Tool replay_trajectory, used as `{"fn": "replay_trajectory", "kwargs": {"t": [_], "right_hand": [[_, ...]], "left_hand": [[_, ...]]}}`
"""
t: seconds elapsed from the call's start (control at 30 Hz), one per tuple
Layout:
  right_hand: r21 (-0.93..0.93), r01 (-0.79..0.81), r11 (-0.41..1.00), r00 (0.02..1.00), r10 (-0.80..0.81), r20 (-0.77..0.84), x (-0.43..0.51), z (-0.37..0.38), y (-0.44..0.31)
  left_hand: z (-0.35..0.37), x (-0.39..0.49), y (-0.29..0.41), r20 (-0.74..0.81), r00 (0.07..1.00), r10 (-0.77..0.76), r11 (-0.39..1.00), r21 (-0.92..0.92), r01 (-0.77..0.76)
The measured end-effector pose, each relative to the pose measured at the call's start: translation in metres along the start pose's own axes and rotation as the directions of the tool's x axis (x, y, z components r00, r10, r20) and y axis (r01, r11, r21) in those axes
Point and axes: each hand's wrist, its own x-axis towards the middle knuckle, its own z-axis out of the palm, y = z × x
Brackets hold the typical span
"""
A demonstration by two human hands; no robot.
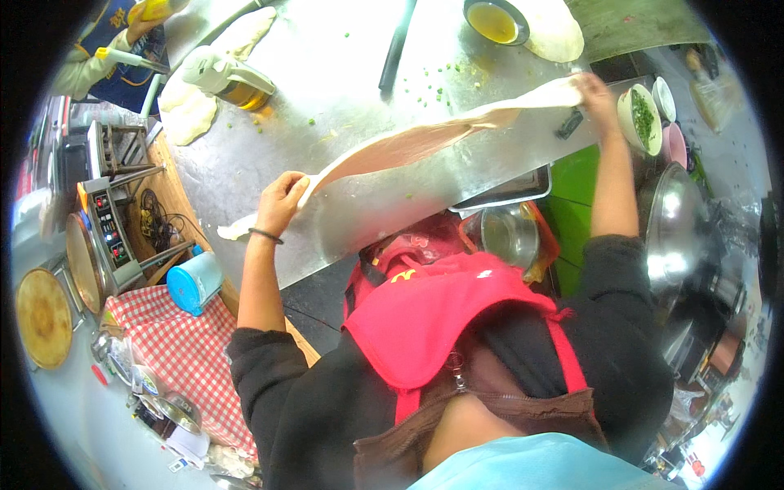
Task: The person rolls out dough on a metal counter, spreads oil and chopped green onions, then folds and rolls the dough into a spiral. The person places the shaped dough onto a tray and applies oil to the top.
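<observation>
A long flat sheet of dough [404, 144] stretches above the metal work table [343, 214], its middle sagging. My left hand [283, 199] pinches its left end, and a ragged strip of dough hangs beside that wrist. My right hand [595, 101], slightly blurred, grips the other end near the table's right edge. Beyond the dough lies a dark rod [398, 49], with chopped green onion scattered nearby. An oil jug [229, 79] rests among pale dough pieces [188, 113] at the left. At the far right, a bowl of yellow liquid [496, 22] touches another dough piece [554, 30].
A bowl of chopped greens [640, 119] and a large metal bowl [677, 226] stand at the right. A blue-lidded container [195, 283] and a control panel [109, 226] are at the left. Another person's arm [92, 70] shows at the upper left.
</observation>
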Motion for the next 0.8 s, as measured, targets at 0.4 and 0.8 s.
{"fn": "replay_trajectory", "kwargs": {"t": [0.4,0.8], "right_hand": [[0.352,0.135,0.926,0.978,-0.067,-0.199,-0.029,-0.034,0.009],[-0.257,-0.096,0.962,0.995,0.099,-0.002,0.036,0.016,0.079]], "left_hand": [[0.012,-0.051,0.011,-0.557,0.776,0.296,0.955,0.189,-0.229],[0.009,-0.012,-0.033,-0.436,0.9,0.003,1.0,0.005,-0.001]]}}
